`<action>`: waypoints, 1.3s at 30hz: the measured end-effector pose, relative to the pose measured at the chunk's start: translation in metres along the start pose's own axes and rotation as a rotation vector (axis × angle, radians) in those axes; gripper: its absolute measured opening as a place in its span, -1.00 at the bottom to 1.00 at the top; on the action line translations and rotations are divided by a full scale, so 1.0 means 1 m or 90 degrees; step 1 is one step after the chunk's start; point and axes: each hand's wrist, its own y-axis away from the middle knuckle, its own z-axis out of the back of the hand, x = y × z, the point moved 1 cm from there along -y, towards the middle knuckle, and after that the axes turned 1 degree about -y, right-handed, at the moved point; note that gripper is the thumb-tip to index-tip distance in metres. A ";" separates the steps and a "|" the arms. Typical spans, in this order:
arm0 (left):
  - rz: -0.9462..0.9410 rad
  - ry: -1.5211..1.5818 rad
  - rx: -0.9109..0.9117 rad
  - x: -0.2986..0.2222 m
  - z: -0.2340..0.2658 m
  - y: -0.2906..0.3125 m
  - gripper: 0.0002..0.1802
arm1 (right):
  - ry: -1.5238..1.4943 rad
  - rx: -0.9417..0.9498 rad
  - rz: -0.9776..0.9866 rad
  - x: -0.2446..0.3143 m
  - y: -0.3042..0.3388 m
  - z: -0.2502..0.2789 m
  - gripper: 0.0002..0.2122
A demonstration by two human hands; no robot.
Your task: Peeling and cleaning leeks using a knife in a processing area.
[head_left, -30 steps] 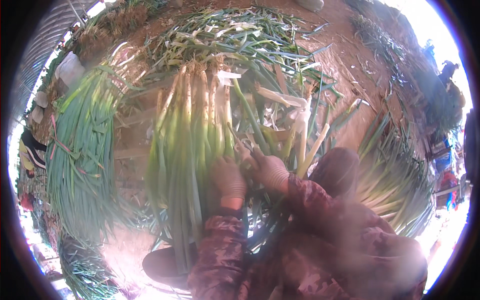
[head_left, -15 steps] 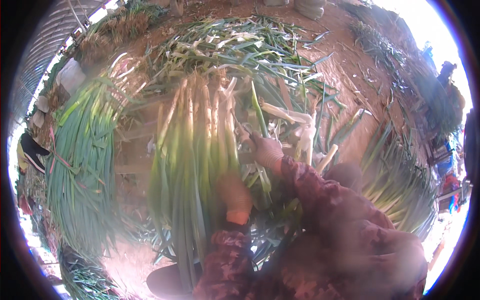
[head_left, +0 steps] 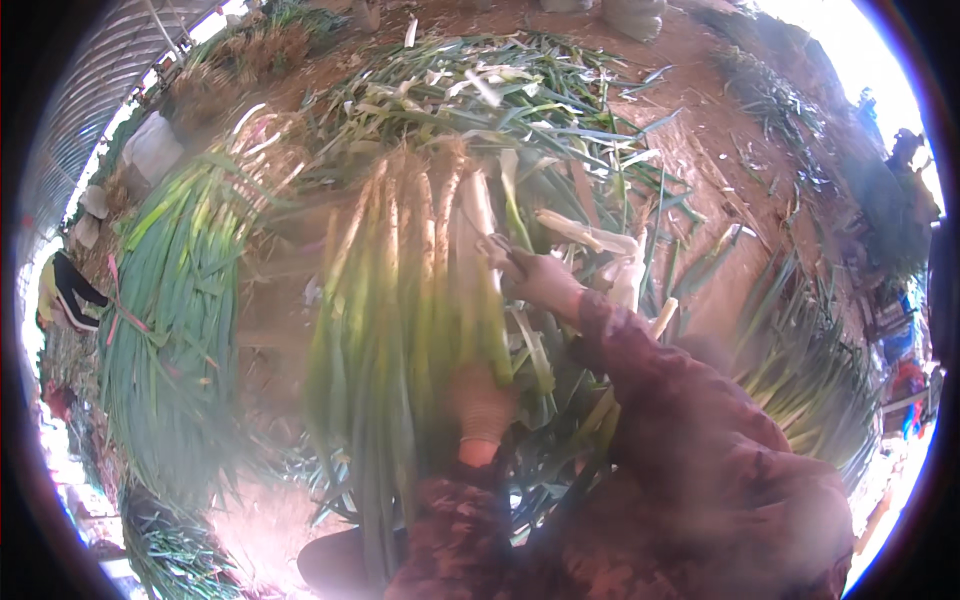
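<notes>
Long green onions (head_left: 400,330) lie in a row in front of me, pale root ends pointing away and green leaves toward me. My left hand (head_left: 483,405), blurred, is closed around the leafy part of the rightmost green onion, whose white shank (head_left: 480,205) shows bare. Beside that shank, my right hand (head_left: 545,282) is closed in a pinch, fingertips close to the stalk. What it grips is a small greyish thing (head_left: 492,246) too blurred to name. Peeled pale leaves (head_left: 600,240) lie just right of the right hand.
A tied bundle of green onions (head_left: 165,330) stands at the left, pink string around it. Trimmed leaves (head_left: 480,100) heap up beyond the row. More green onions (head_left: 810,370) lie at the right. A white sack (head_left: 152,148) sits at the far left; a dark shoe (head_left: 75,290) is below it.
The view has shifted slightly. The rightmost onion's shank looks whiter and barer. Pale scraps now show beyond the row, one blurred over the leaf heap. Both hands remain by the same stalk.
</notes>
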 end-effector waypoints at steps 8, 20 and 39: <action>-0.143 -0.047 0.098 -0.048 -0.015 0.053 -0.57 | -0.142 0.030 -0.049 -0.007 0.097 -0.029 -0.40; -0.018 -0.250 -0.121 0.039 0.068 -0.012 -0.79 | -0.024 0.229 -0.019 0.054 0.197 -0.082 -0.39; -0.032 -0.186 -0.127 0.049 0.060 -0.023 -0.80 | -0.137 0.082 -0.151 0.075 0.121 -0.075 -0.56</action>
